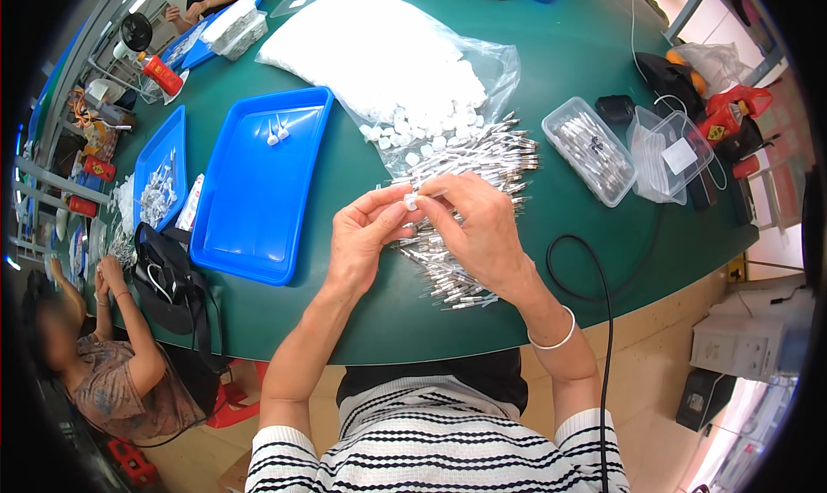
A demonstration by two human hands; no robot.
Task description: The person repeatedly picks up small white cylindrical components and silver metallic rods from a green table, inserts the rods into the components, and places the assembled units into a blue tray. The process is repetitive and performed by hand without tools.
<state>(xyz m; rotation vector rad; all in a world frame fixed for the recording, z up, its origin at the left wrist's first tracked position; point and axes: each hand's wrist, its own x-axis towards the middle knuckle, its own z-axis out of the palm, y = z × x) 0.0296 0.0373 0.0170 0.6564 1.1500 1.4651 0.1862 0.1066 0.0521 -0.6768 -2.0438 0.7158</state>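
Between the fingertips of both hands is a small white plastic cap [411,201]. My left hand [362,239] pinches it from the left, and my right hand [476,235] closes on it from the right. Whether a thin rod is also in my right fingers is hidden. Under and beyond my hands spreads a pile of thin white-and-silver rods [452,278]. Loose white caps [422,138] spill from a big clear plastic bag [495,67] just past the pile. To the left lies a blue tray [250,222] holding a few capped white pieces [277,134].
A clear box of rods [590,148] and stacked clear containers [680,157] stand at right, near a black cable [594,252]. At left are a smaller blue tray [178,161], a black bag [168,278] and a seated co-worker [129,364]. Another person sits at far left.
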